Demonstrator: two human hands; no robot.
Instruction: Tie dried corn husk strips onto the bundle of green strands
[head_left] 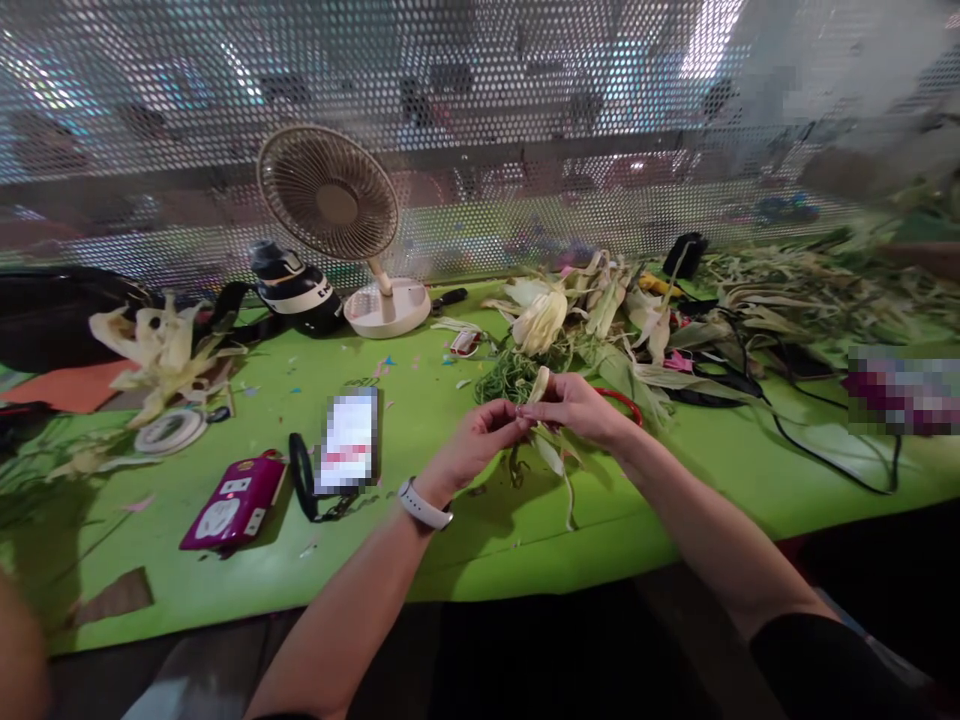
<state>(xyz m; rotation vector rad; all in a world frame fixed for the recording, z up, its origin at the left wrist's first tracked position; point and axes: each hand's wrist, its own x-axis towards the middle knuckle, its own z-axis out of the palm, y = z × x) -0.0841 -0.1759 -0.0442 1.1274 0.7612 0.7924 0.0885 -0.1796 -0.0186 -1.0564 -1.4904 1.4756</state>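
A: With the two hands as the centre of the dial, how does the right hand [576,405] stand?

B: It is closed on a pale husk strip [541,385], held above the green table [420,400]. The strip's top sticks up past the finger and thumb. Thin pale ends show below the hands toward 5 o'clock, though whether they belong to the same strip is hard to tell.

A: And the left hand [480,437]?

B: Its thumb and finger are drawn together, the tips meeting the right hand's just below the strip's upper end. What sits between them is too small to tell. A white watch [426,507] circles that wrist.

A: What lies nearest?

B: A green tangle [499,382], just beyond the fingers at 11 o'clock. A bunch of husks [540,318] is at 12, and a red loop [628,400] near 3, partly behind the right wrist.

A: Farther out?

B: A phone [347,440] with its screen lit is at 9, and a purple box [251,490] lies between 8 and 9. A bottle [300,298] is at 10, a fan [339,203] between 10 and 11. A leafy heap [795,285] spreads around 2 o'clock.
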